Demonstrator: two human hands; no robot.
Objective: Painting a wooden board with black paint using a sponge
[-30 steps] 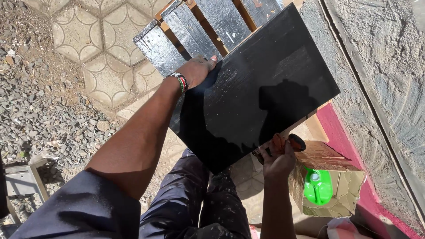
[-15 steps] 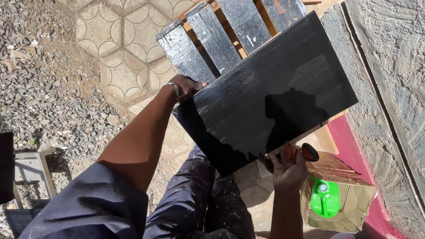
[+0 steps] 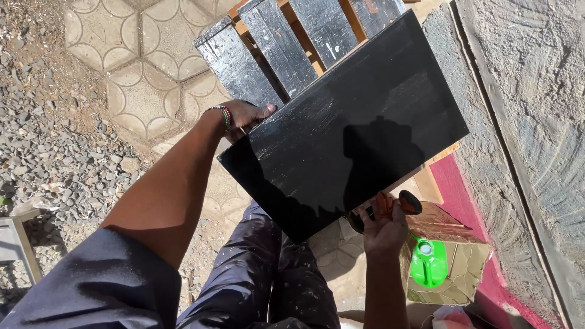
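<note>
A large glossy black painted board (image 3: pixel 347 122) is held tilted in front of me. My left hand (image 3: pixel 244 116), with a beaded bracelet at the wrist, grips the board's left edge from underneath. My right hand (image 3: pixel 384 225) sits at the board's near right edge and holds an orange-handled tool (image 3: pixel 396 204), partly hidden by the board. Behind the board lie several black-painted wooden planks (image 3: pixel 274 42) on a wooden frame.
An open cardboard box (image 3: pixel 454 262) with a green plastic jug (image 3: pixel 428 263) stands at the lower right by a rough grey wall (image 3: pixel 530 109) with a pink base. Patterned paving stones (image 3: pixel 140 61) and gravel (image 3: pixel 49 140) lie to the left. My paint-flecked trousers (image 3: pixel 268 280) are below.
My left hand has slid down the board's left edge, from its top face to underneath. The view shifted slightly. The right hand has stayed on the tool.
</note>
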